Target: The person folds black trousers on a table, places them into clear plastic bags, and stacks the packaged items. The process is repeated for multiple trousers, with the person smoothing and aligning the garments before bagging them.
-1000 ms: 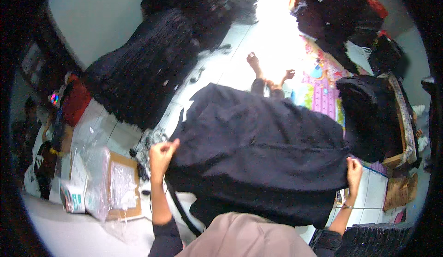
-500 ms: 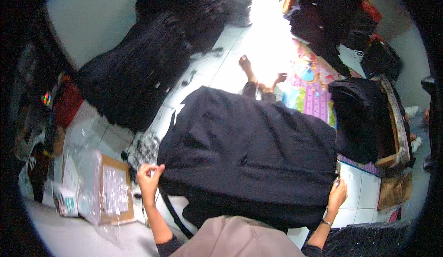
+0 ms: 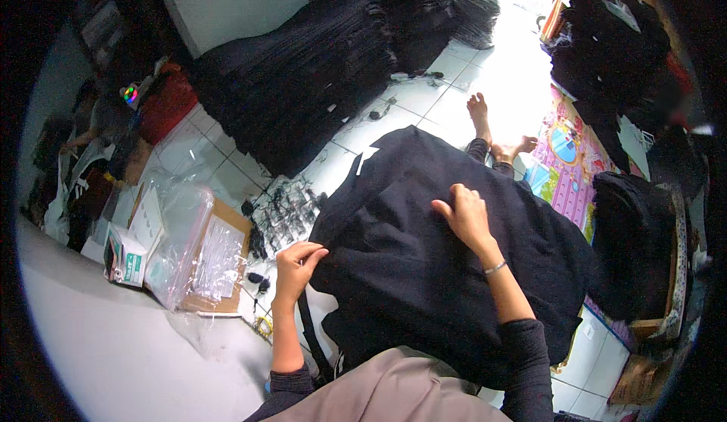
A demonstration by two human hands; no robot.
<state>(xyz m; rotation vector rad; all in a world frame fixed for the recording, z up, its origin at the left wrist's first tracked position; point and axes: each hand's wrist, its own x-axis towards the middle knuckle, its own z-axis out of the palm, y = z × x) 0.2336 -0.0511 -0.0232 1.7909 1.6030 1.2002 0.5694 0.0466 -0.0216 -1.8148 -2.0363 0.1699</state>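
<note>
The black cloth (image 3: 409, 301) spreads out in front of the person's torso; at its left edge the left hand (image 3: 297, 270) has thumb and fingertips pinched together on the border; over its upper middle is the right hand (image 3: 471, 221), thumb apart from the fingers, contact unclear. Past the cloth's far-left edge, white tiled floor (image 3: 420, 102) leaves a gap before a long black fabric stack (image 3: 288, 96); close beside its right edge, a black bundle (image 3: 632, 244) leaves little room.
</note>
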